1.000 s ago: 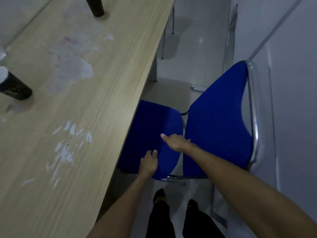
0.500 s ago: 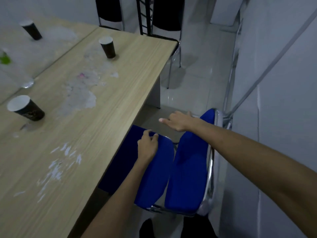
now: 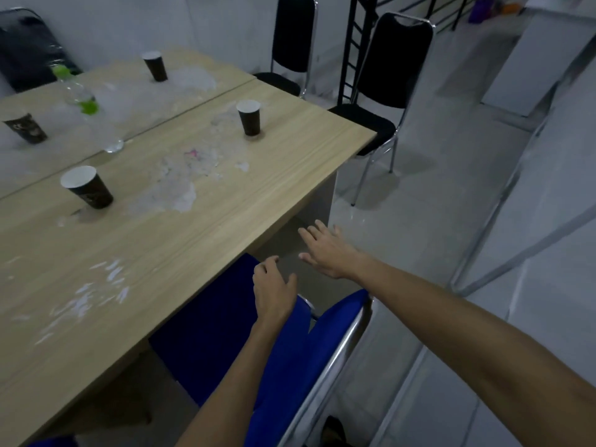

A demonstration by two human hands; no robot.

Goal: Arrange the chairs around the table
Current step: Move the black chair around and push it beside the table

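Note:
A blue chair [image 3: 225,324] with a chrome frame stands at the near long edge of the wooden table [image 3: 180,233], its seat partly under the tabletop and its backrest [image 3: 325,343] toward me. My left hand [image 3: 274,291] hovers over the far edge of the seat with fingers loosely curled, holding nothing. Fingers spread, my right hand [image 3: 325,250] is stretched out in the air past the chair, above the floor. Two black chairs [image 3: 383,79] stand at the table's far end, one [image 3: 292,43] behind the other.
Dark paper cups [image 3: 88,188] [image 3: 249,117] and a clear bottle [image 3: 80,101] stand on the table. A second table [image 3: 106,91] adjoins it on the left. A black ladder frame [image 3: 351,50] stands behind the chairs. A wall with metal rails [image 3: 503,201] runs along the right.
The view has lifted from the chair toward the room. Both hands have come off the blue seat and backrest; the right hand now reaches forward in the air.

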